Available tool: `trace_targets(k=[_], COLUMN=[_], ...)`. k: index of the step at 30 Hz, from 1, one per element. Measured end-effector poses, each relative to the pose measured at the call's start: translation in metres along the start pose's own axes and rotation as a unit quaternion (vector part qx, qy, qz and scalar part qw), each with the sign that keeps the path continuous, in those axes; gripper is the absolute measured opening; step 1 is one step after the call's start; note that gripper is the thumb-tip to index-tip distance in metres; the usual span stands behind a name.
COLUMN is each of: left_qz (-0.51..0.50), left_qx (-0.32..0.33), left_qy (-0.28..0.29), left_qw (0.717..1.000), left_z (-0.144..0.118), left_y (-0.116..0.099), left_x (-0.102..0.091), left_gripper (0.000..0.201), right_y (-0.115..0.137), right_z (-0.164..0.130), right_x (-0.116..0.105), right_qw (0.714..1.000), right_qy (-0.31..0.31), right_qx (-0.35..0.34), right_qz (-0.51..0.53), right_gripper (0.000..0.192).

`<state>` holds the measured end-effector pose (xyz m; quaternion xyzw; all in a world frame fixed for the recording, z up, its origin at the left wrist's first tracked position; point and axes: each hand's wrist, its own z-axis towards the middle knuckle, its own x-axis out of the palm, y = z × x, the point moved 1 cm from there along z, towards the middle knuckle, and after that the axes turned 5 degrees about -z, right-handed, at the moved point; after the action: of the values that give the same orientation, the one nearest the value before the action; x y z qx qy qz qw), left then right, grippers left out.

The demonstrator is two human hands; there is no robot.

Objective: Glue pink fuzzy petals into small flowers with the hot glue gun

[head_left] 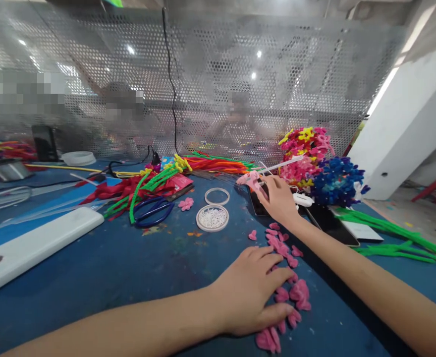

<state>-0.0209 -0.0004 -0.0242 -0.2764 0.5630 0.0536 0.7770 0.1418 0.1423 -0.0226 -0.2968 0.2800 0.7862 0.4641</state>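
Petals (283, 292), pink, lie scattered on worktop (129, 267) under and beside left hand (253, 295), fingers spread flat. Right hand (279, 198), beyond petals, fingers closed on glue gun (250, 179). Risk: hot nozzle near phone (327, 223); a sweeping arm could scatter petals.

no readable text, labels, brands or numbers on anything here

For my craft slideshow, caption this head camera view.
Left hand rests on pink petals; right hand grips a pink glue gun.
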Motion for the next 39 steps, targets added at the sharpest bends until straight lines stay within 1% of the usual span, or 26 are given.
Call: trace_targets(k=[2, 4, 6, 9, 13, 16, 27, 34, 39], left_qz=[0.0, 0.001, 0.002, 0.006, 0.009, 0.007, 0.005, -0.001, -0.003], left_qx=[0.0, -0.001, 0.0, 0.004, 0.009, 0.009, 0.013, 0.013, 0.01], left_qy=[0.001, 0.0, -0.003, -0.009, -0.015, -0.015, -0.008, -0.008, 0.003], left_qw=[1.0, 1.0, 1.0, 1.0, 1.0, 1.0, 1.0, 1.0, 1.0], left_z=[0.001, 0.002, 0.003, 0.005, 0.005, 0.005, 0.006, 0.006, 0.006], left_y=[0.0, 0.0, -0.001, -0.001, -0.001, -0.001, -0.001, -0.001, -0.001], left_x=[0.0, 0.0, 0.001, 0.001, 0.001, 0.001, 0.0, -0.001, -0.003], left_gripper=[0.048, 0.048, 0.047, 0.046, 0.045, 0.044, 0.046, 0.045, 0.046], right_y=[0.0, -0.002, -0.002, 0.0, 0.007, 0.01, 0.015, 0.012, 0.011], right_z=[-0.019, -0.035, -0.045, -0.047, -0.039, -0.037, -0.041, -0.043, -0.043], right_x=[-0.014, -0.023, -0.024, -0.015, 0.001, 0.006, -0.009, -0.01, -0.011], right_qw=[1.0, 0.998, 0.992, 0.983, 0.982, 0.984, 0.987, 0.986, 0.986], right_qy=[-0.007, 0.011, 0.047, 0.086, 0.095, 0.096, 0.077, 0.077, 0.07], right_qx=[-0.021, -0.054, -0.098, -0.141, -0.14, -0.137, -0.141, -0.15, -0.15], right_qz=[0.01, 0.031, 0.056, 0.081, 0.081, 0.065, 0.025, 0.017, 0.018], right_gripper=[0.027, 0.02, 0.019, 0.028, 0.037, 0.04, 0.045, 0.044, 0.041])
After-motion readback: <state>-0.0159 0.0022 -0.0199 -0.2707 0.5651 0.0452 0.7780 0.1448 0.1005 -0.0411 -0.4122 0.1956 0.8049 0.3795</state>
